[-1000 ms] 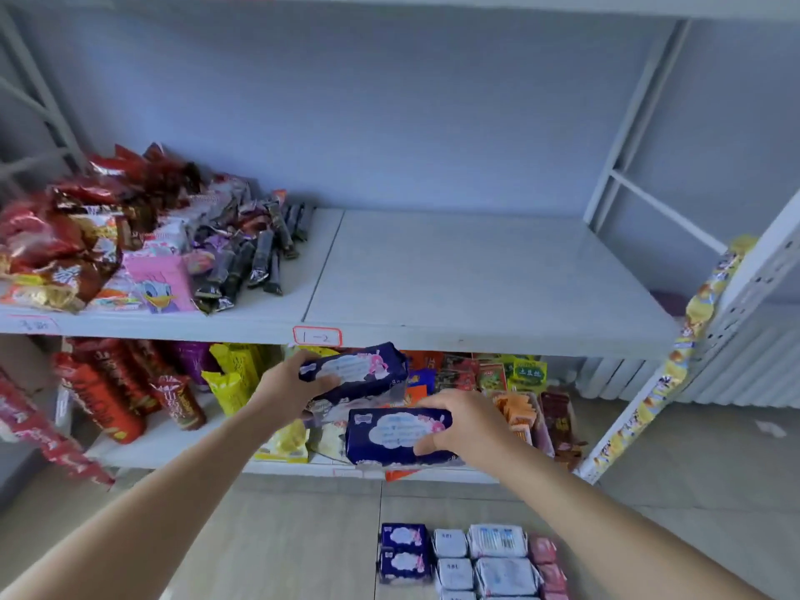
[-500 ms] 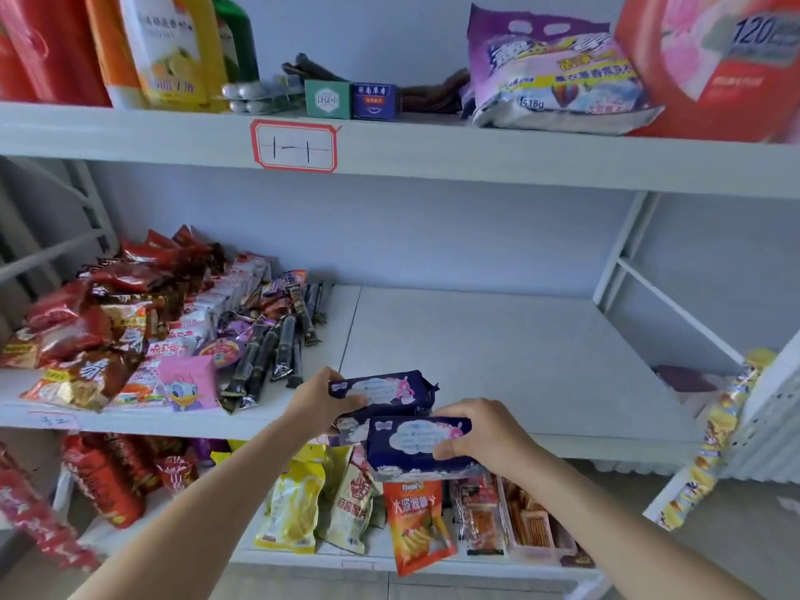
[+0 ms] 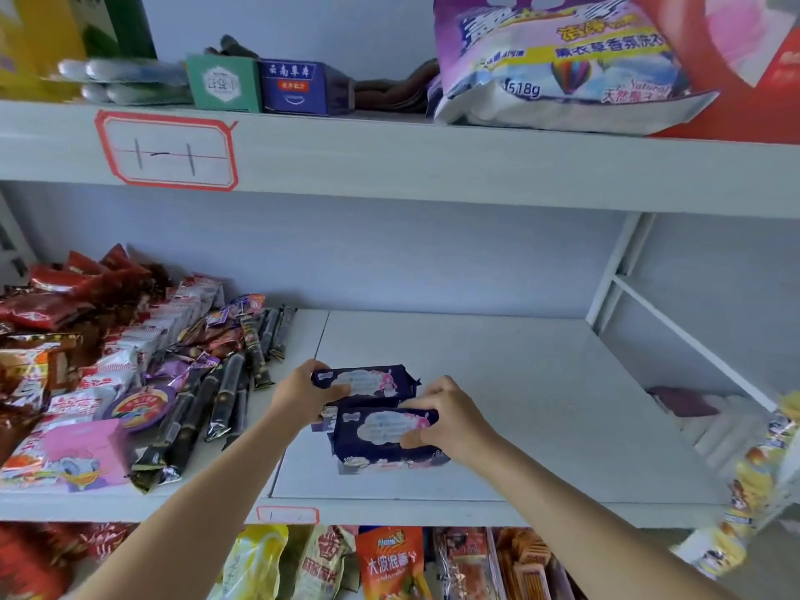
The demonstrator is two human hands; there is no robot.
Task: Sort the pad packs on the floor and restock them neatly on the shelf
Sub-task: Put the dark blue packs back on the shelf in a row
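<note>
Shelf [image 3: 498, 383] nearer | both hands' fingers still grasping pad packs, now over shelf

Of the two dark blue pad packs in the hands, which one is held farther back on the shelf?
The pad pack in the left hand, the rear pack, is farther back. The front pack, gripped by the right hand, sits nearer the shelf edge and partly overlaps it.

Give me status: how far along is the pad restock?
Done: nothing looks placed yet; the middle shelf shows no pads lying free. In hand: left hand grips one dark blue pad pack, right hand another pad pack, both over that shelf. Left: set these down; the floor is out of view, so the remaining count is unknown.
</note>
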